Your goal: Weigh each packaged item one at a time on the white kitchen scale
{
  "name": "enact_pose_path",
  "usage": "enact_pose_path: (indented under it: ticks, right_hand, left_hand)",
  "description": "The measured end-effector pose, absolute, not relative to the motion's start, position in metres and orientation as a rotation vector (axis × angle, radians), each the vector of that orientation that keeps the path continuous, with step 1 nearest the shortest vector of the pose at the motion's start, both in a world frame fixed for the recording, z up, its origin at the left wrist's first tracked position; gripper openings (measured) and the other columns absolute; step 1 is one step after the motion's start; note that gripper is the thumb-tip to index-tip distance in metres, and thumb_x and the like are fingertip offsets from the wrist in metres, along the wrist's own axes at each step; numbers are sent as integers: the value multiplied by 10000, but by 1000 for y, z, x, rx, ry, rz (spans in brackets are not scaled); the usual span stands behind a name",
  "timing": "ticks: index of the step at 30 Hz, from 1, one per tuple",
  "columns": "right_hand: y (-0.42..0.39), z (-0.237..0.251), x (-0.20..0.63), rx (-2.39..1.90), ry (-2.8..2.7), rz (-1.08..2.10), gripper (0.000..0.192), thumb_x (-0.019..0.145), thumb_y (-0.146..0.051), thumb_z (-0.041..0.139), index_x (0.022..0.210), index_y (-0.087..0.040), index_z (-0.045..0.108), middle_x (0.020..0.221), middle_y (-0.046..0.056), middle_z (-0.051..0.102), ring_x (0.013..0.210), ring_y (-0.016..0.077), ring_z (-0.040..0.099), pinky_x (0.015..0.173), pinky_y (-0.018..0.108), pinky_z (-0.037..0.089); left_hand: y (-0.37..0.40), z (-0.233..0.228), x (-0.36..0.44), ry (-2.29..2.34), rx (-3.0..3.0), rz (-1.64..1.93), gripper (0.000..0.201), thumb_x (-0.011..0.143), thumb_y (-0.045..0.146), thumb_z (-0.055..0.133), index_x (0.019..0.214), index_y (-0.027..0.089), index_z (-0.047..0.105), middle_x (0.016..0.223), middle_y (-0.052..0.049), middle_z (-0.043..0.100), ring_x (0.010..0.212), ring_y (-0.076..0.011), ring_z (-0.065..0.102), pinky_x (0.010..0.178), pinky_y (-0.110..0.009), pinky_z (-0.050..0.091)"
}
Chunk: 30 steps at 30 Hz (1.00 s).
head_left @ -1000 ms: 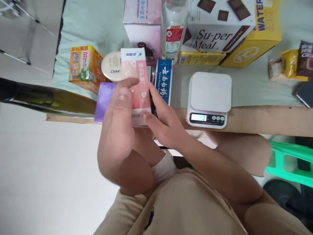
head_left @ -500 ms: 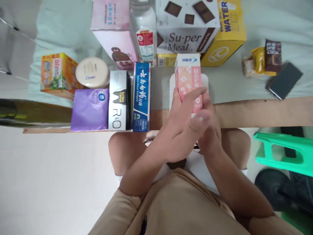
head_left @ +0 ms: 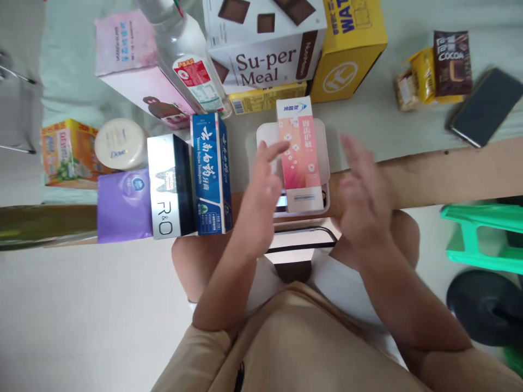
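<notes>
The left hand (head_left: 261, 190) is open, fingers spread and pointing up the table, holding nothing; its fingertips lie just beside the left edge of a pink toothpaste box (head_left: 298, 152), and whether they touch it cannot be told. The right hand (head_left: 362, 190) is open too, palm turned inward and blurred, holding nothing, a little apart from the box's right edge. The pink box lies flat and lengthwise on the white kitchen scale (head_left: 321, 136), its white-and-blue end pointing away from the person and its near end covering the scale's front, between the two hands. The scale sits at the near edge of the table (head_left: 449, 169).

Just left of the left hand lies a blue toothpaste box (head_left: 210, 174), and against its left side a black-and-white box marked R&O (head_left: 169, 185), then a purple packet (head_left: 122, 204). Behind these are a round Dove jar (head_left: 118, 144) and an orange-and-yellow carton (head_left: 65, 152). Farther back stand a pink carton (head_left: 131, 60), a clear bottle with a red label (head_left: 188, 60), a Su-per Meal box (head_left: 265, 43) with a small yellow box (head_left: 267, 98) at its foot, and a yellow cardboard box (head_left: 347, 54). Well to the right lie a cocoa packet (head_left: 451, 62), small yellow snack packs (head_left: 417, 76) and a dark phone (head_left: 486, 106). A green plastic stool (head_left: 482, 239) stands beside the person's right knee.
</notes>
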State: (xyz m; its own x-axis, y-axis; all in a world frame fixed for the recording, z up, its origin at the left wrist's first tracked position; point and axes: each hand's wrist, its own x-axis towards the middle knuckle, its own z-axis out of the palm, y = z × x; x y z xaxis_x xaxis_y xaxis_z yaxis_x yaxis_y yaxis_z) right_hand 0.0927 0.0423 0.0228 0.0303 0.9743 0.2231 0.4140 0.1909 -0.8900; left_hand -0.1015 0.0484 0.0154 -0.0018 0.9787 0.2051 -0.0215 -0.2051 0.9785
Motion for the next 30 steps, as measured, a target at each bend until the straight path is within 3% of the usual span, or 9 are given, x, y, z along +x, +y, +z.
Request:
enact_pose_path:
  ticks: [2,4,7,9,15,20,24,28,30]
  right_hand:
    - [64,24,101,-1242,-1378,685,479,1015,-521,474,1386,-288,667,1483,57,672,1467,259,634,1350,554,428]
    - [92,21,106,-1174,-1189,697,445,993,-489,414,1127,-197,722,1129,106,768,1134,218,779,1069,457,636]
    - [122,7,109,-1248,-987,671,428,973,-447,320,883,-187,649,738,80,657,683,132,666,637,281,570]
    - [127,-3,108,-1273,-927,604,404,964,-444,310,824,-201,600,616,43,550,545,110,541,509,239,442]
    - [110,-11,104,-1312,-919,485,422,981,-483,298,743,-218,524,533,-10,426,438,97,426,451,237,311]
    - [115,-12,96,-1247,-905,470,383,975,-465,335,744,-216,512,550,-18,411,430,86,425,434,234,286]
    - [114,-14,91,-1196,-915,484,367,967,-471,380,764,-200,521,573,-28,423,436,73,434,438,222,261]
    - [111,-13,86,-1153,-920,519,368,986,-477,410,785,-186,511,616,-43,423,467,58,442,467,212,288]
    - [110,-11,82,-1145,-917,542,346,997,-447,410,800,-183,517,631,-41,428,496,64,458,493,222,313]
  left_hand:
    - [51,24,-109,1049,1197,1519,392,1021,611,620,1308,373,741,1463,11,724,1481,-185,621,1246,-332,513]
    - [53,33,-114,1033,1120,1699,303,1030,562,643,1056,304,799,991,10,828,938,-110,794,847,-223,623]
    - [54,38,-118,1080,1154,1791,369,1077,494,598,831,256,736,515,63,568,380,-61,471,383,-251,331]
    - [53,34,-121,1129,1205,1774,318,1097,438,578,895,262,748,608,49,605,372,-42,404,351,-284,235]
    - [49,15,-137,1099,1395,1735,248,960,349,773,737,260,713,785,-29,608,680,-134,580,541,-382,423]
    - [41,25,-132,947,1422,1671,355,1041,349,626,704,242,656,560,8,520,444,-111,408,413,-361,251]
    - [41,33,-123,940,1451,1693,456,1132,385,450,777,241,697,523,25,531,403,-78,428,394,-290,311]
    - [46,28,-119,1053,1386,1748,230,1095,256,558,1081,307,782,863,10,715,499,-48,543,390,-240,344]
    - [47,22,-120,1088,1418,1736,147,1032,255,662,1035,319,794,982,-15,710,639,-96,625,463,-272,435]
